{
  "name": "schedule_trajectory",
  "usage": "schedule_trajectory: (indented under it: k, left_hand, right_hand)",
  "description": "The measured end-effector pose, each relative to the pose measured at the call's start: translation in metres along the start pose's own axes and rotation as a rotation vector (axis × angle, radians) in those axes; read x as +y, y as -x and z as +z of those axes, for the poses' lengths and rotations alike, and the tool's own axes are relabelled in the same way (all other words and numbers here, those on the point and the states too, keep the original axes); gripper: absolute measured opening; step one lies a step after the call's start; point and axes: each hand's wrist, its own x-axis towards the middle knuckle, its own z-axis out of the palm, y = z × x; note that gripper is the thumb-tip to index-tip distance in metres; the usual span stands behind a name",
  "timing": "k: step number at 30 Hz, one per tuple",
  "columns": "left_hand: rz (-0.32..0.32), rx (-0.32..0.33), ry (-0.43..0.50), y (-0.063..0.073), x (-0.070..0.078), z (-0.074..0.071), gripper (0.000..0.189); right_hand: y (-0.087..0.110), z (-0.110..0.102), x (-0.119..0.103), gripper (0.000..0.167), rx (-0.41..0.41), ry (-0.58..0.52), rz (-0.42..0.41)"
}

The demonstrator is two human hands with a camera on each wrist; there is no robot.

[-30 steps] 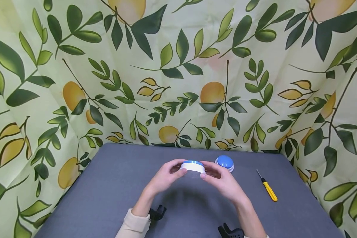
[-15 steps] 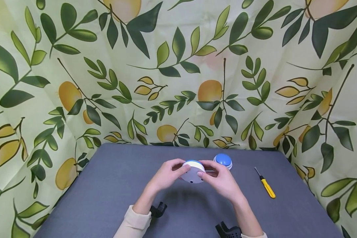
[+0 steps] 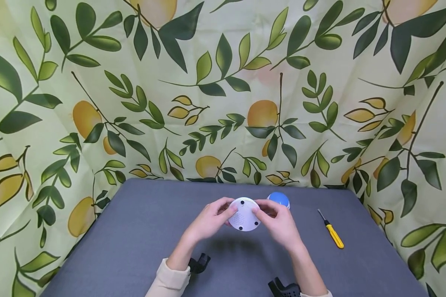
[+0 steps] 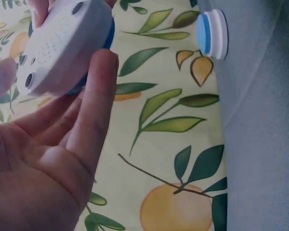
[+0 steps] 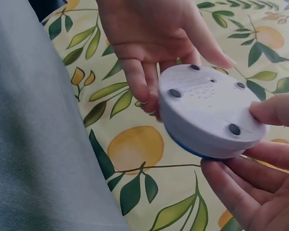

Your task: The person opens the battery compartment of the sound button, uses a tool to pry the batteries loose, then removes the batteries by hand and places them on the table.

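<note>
Both hands hold a round white push button up over the table, its underside toward the head camera. Black feet and a patch of small speaker holes show on that face in the right wrist view. My left hand holds the left edge, fingers behind and thumb at the front. With its thumb on the underside and fingers beneath the rim, my right hand grips the other edge. The blue cap faces away; only a sliver shows in the wrist views. A second blue-domed push button stands on the table behind the right hand.
A screwdriver with a yellow handle lies on the right of the grey table. Leaf-and-fruit patterned cloth hangs behind and at both sides of the table. Black wrist mounts sit below the forearms.
The held push button has been tilted so its underside turns up toward the head camera; its blue cap has gone out of sight there. Both hands stay near the same place.
</note>
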Motion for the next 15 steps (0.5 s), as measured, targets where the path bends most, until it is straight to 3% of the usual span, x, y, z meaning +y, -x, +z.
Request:
schedule_trajectory:
  k: [5,11,15]
  left_hand:
    - [0.031,-0.029,-0.039,0.003,0.0024,0.0028,0.045]
    - [0.065,-0.078,-0.072,0.005,0.0018,0.0042,0.082]
    - [0.093,-0.054,-0.093,0.0036,-0.0003,0.0096,0.101]
  right_hand:
    - [0.0013,-0.0018,0.0003,0.027,0.047,-0.055,0.037]
    - [-0.0004,-0.0028,0.0004,0.031,0.086,-0.136,0.136]
    - [-0.003,-0.0015,0.0014,0.033,0.095,-0.179,0.203]
